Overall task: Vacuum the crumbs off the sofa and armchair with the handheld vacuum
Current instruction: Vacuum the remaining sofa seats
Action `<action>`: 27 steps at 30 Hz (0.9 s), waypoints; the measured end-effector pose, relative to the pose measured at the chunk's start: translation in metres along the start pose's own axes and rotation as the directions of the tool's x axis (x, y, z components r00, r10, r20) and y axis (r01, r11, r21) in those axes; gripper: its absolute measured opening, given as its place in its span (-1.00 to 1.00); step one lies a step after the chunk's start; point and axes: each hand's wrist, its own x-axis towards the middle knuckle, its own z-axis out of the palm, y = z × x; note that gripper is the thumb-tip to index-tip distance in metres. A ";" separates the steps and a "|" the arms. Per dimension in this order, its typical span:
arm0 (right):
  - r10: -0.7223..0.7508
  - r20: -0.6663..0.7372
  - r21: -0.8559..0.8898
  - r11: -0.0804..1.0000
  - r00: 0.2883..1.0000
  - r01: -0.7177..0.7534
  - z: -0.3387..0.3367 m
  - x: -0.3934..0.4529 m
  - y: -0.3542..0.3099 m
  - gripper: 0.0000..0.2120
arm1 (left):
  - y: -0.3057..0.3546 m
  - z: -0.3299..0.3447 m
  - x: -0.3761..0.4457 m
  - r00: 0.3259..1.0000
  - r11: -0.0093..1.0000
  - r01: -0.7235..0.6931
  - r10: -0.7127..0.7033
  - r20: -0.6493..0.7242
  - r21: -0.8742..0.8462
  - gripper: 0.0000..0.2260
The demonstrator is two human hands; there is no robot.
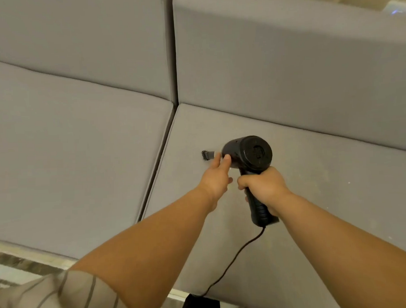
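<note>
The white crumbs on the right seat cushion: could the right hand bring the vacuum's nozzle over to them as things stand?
Probably yes. The right hand grips the handheld vacuum, and only bare cushion lies between it and the crumbs.

home, living rm | grey fabric sofa point(82, 146) w/ seat + back cushions | tiled floor point(22, 266)
</note>
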 end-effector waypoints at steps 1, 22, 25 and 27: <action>-0.003 0.003 0.000 1.000 1.000 0.003 0.004 0.005 -0.002 -0.75 | 0.001 -0.003 0.006 1.000 1.000 -0.003 0.003 -0.004 0.007 -0.52; 0.028 0.054 -0.169 0.985 0.998 -0.018 -0.006 -0.042 0.079 -0.84 | -0.067 0.025 -0.038 0.999 0.988 0.033 -0.030 -0.021 0.152 -0.61; 0.020 0.061 -0.164 0.986 0.998 -0.010 -0.007 -0.050 0.095 -0.81 | -0.083 0.031 -0.047 0.999 0.990 0.032 -0.027 -0.039 0.140 -0.63; 0.021 0.074 -0.164 0.986 0.997 -0.009 -0.010 -0.058 0.109 -0.79 | -0.096 0.037 -0.057 0.998 0.991 0.046 -0.040 -0.048 0.127 -0.57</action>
